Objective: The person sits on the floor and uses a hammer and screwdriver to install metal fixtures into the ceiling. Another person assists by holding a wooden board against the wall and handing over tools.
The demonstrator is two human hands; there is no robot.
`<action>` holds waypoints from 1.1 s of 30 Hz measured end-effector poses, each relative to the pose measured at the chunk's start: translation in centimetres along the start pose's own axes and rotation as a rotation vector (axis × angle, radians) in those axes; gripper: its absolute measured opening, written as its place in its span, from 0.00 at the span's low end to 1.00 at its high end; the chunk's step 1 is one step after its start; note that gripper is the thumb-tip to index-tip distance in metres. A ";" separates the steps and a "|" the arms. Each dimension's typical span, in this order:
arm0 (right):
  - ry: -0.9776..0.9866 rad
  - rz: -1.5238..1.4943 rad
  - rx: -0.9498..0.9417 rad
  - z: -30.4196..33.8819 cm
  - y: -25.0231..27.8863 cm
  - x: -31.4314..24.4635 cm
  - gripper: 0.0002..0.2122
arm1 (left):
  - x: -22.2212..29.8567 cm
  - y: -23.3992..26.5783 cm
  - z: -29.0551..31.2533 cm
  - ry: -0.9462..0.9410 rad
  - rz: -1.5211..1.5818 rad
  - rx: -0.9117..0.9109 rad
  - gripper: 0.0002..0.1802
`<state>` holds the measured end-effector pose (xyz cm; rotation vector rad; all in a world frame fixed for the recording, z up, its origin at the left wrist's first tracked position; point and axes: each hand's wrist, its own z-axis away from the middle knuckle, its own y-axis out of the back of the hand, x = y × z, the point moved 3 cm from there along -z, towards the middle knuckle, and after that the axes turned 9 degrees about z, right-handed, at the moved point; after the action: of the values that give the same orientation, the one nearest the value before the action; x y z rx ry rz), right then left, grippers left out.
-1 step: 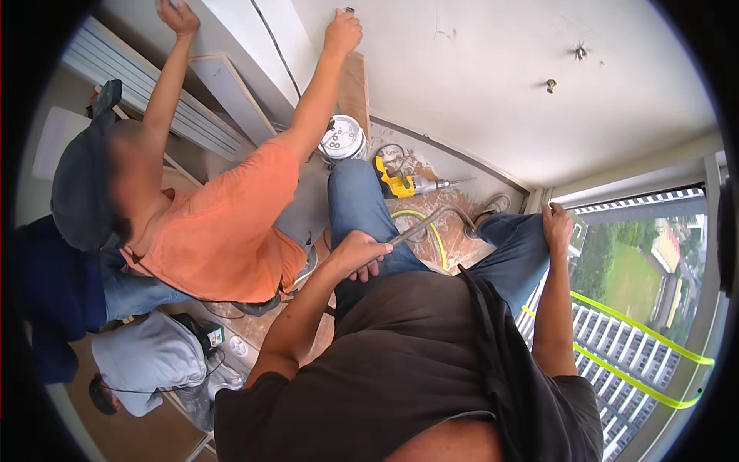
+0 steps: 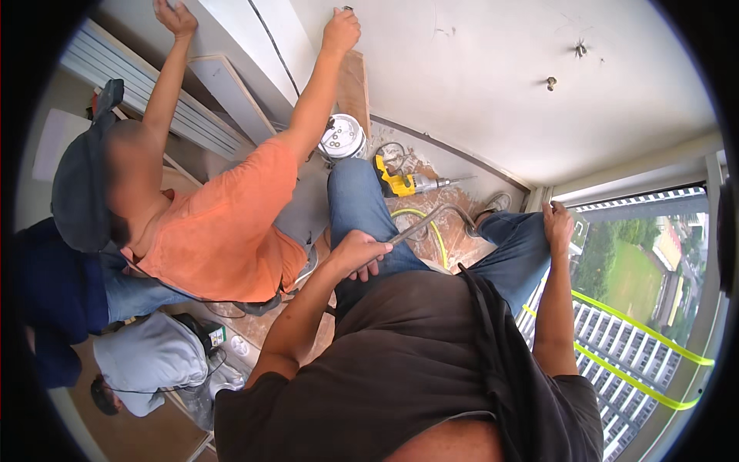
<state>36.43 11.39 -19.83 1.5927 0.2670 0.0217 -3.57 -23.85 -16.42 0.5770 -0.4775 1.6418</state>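
Note:
My left hand (image 2: 360, 254) is closed round the end of a grey metal crowbar (image 2: 422, 225), thumb along its top, above my left thigh. The bar slants away to the right and ends in a hooked bend between my knees. At the right, my right hand (image 2: 558, 227) lies over my bent right knee beside the window frame, holding nothing that I can see. Beyond my left knee, a yellow hammer drill (image 2: 399, 181) with a long bit lies on the dusty floor. A yellow-green strap (image 2: 440, 239) passes behind the crowbar.
Close at my left, a co-worker in an orange shirt (image 2: 223, 219) reaches both hands to the wall. A white bucket (image 2: 342, 137) stands by the wall. Two bolts (image 2: 551, 84) stick out of the white wall. Another person in grey (image 2: 154, 350) bends low behind. An open window (image 2: 627, 269) drops away at right.

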 end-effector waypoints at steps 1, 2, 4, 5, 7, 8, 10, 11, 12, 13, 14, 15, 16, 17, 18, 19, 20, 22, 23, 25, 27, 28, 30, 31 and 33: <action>-0.007 -0.014 0.007 0.1 0.0 0.2 0.22 | 0.0 -0.2 -0.2 0.002 0.001 -0.008 0.30; -0.015 -0.019 -0.015 0.0 0.2 -0.4 0.23 | -0.1 0.0 0.0 0.003 0.012 -0.001 0.30; -0.042 -0.021 -0.057 0.2 0.9 -1.0 0.24 | -0.3 -0.1 0.2 0.007 0.027 0.019 0.29; -0.048 -0.030 -0.048 0.0 0.7 -1.0 0.23 | -0.1 -0.1 0.2 0.005 0.032 0.029 0.29; -0.057 -0.014 -0.055 0.2 0.7 -0.6 0.23 | 0.1 -0.3 0.2 0.012 0.033 0.011 0.29; -0.055 -0.010 -0.061 0.2 0.7 -0.6 0.23 | 0.2 -0.2 0.2 0.017 0.036 0.010 0.28; -0.055 0.004 -0.091 0.0 0.7 -0.7 0.23 | 0.4 -0.1 0.3 0.038 0.023 0.016 0.28; -0.060 0.009 -0.088 0.1 0.9 -0.8 0.23 | 0.5 -0.1 0.3 0.049 0.018 0.017 0.28; -0.064 0.013 -0.086 0.1 0.9 -1.0 0.23 | 0.4 -0.1 0.3 0.052 0.024 0.015 0.28; -0.068 0.007 -0.078 0.3 1.1 -1.3 0.22 | 0.4 0.0 0.3 0.056 0.030 0.014 0.28; -0.060 0.005 -0.086 0.3 1.2 -1.3 0.22 | 0.3 -0.1 0.2 0.059 0.039 0.006 0.28; -0.050 0.002 -0.096 0.2 1.2 -1.3 0.22 | 0.3 -0.1 0.1 0.060 0.032 0.006 0.29; -0.041 0.000 -0.105 0.1 1.2 -1.4 0.22 | 0.4 0.0 0.0 0.062 0.025 0.007 0.29; -0.031 -0.002 -0.076 0.2 1.3 -1.5 0.22 | 0.4 0.0 0.1 0.066 0.023 0.009 0.29; -0.037 0.006 -0.090 0.3 1.3 -1.6 0.22 | 0.5 0.0 0.2 0.064 0.027 0.003 0.29; -0.043 0.014 -0.103 0.3 1.3 -1.5 0.22 | 0.6 -0.1 0.3 0.062 0.031 -0.002 0.29; -0.054 0.017 -0.107 0.1 1.6 -1.6 0.23 | 0.9 0.0 0.2 0.050 0.028 -0.008 0.29; -0.053 0.034 -0.130 0.1 1.8 -2.1 0.22 | 0.4 0.0 0.1 0.063 0.048 -0.008 0.29; -0.036 0.029 -0.102 0.3 1.8 -1.9 0.22 | 0.4 -0.2 0.1 0.063 0.053 -0.015 0.29; -0.024 0.028 -0.074 0.3 1.7 -1.6 0.22 | 0.5 -0.1 0.1 0.054 0.043 -0.010 0.30; -0.011 0.045 -0.090 0.1 1.6 -1.6 0.22 | 0.5 0.0 -0.1 0.066 0.046 -0.017 0.31; -0.005 0.053 -0.097 0.2 1.6 -1.4 0.21 | 0.0 -0.4 -0.3 0.081 0.055 -0.028 0.31; 0.016 0.115 -0.084 0.0 1.0 -0.9 0.21 | -0.6 -0.2 -0.6 0.099 0.044 -0.031 0.30; -0.007 0.111 -0.086 0.0 1.0 -1.1 0.20 | 0.0 0.0 -0.3 0.095 0.012 -0.037 0.31; -0.030 0.086 -0.090 0.2 1.3 -1.7 0.20 | 0.0 0.1 0.2 0.089 0.016 -0.040 0.30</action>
<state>35.03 10.91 -18.32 1.5130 0.1721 0.0756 -3.66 -23.97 -16.23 0.4696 -0.4494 1.6620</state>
